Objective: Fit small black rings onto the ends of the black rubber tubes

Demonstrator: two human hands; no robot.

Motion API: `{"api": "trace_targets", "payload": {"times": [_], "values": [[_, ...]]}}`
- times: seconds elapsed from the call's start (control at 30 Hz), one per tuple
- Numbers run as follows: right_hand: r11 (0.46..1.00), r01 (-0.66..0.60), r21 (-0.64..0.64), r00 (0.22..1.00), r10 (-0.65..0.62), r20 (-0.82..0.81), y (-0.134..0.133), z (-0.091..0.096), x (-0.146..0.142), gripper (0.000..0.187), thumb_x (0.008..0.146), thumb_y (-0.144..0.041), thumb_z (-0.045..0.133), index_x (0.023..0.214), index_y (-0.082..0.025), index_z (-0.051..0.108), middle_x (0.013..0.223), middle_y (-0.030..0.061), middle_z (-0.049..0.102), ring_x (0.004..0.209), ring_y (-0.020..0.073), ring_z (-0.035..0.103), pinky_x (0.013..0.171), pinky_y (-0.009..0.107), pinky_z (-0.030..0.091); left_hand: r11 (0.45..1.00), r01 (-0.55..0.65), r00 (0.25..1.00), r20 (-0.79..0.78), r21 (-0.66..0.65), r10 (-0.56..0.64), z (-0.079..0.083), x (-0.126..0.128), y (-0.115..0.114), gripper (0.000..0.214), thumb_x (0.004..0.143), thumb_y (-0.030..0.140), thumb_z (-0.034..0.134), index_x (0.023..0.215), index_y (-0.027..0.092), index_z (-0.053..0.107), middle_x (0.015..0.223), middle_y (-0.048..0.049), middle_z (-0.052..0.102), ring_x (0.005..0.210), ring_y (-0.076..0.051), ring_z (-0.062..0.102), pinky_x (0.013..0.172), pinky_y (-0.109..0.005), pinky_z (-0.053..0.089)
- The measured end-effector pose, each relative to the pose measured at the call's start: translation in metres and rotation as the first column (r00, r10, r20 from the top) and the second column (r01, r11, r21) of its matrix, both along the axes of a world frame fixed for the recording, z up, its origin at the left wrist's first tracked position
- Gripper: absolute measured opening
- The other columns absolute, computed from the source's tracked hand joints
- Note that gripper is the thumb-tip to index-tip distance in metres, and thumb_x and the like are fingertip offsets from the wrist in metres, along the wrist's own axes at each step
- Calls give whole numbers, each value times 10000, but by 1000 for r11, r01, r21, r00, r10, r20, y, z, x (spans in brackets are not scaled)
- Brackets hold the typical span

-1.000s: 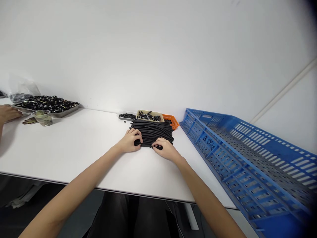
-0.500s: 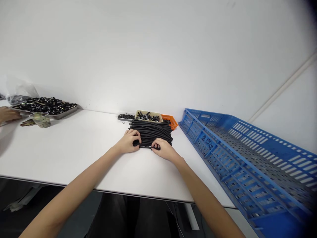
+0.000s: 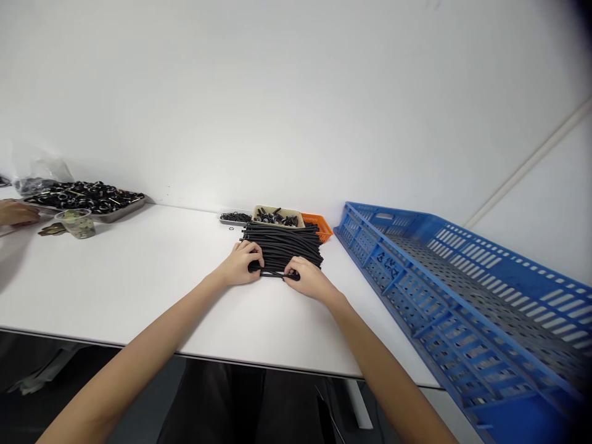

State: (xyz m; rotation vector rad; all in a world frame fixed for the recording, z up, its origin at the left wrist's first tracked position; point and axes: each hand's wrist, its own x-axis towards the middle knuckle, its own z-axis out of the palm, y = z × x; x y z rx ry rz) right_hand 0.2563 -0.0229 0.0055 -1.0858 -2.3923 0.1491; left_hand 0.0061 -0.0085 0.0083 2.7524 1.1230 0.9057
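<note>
Against the left hand (image 3: 237, 264) lie slender, matte black rods (image 3: 283, 244).

You wear the one camera on your head; it looks forward and steeply down past your lap (image 3: 231, 404). The wide view runs from your knees across the worktop (image 3: 161, 277) to the pale wall (image 3: 277, 111) facing you. Your forearms (image 3: 152, 336) enter from the bottom corners, bringing your left hand (image 3: 241, 264) and right hand (image 3: 308, 277) near mid-frame. The blue crate (image 3: 416, 287) at right runs past the frame's edge.
</note>
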Motion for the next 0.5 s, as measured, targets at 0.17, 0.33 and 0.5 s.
{"api": "trace_targets", "payload": {"times": [0.17, 0.33, 0.5], "values": [[1000, -16, -14, 1000, 17, 12, -3, 3, -1, 159, 774, -139, 707, 754, -211, 566, 812, -1, 591, 822, 183, 539, 745, 300, 442, 1000, -4, 1000, 5, 1, 4, 0, 0, 0, 134, 717, 216, 617, 844, 221, 659, 1046, -51, 589, 1025, -233, 492, 926, -409, 352], [999, -40, -25, 999, 40, 17, -6, 7, -1, 204, 770, -169, 723, 710, -213, 534, 754, -14, 594, 771, 172, 529, 699, 287, 413, 1000, -3, 1000, 2, 3, 3, 1, 0, 0, 133, 715, 224, 626, 843, 221, 659, 1044, -50, 585, 1026, -232, 492, 918, -406, 351], [997, -16, -75, 1000, 15, -23, -8, 8, -1, 242, 759, -221, 724, 670, -211, 499, 697, -29, 576, 701, 149, 513, 636, 264, 383, 1000, -5, 1000, 1, 2, 5, 0, 0, 1, 135, 718, 224, 621, 847, 221, 660, 1044, -49, 586, 1028, -232, 491, 918, -406, 349]]}}
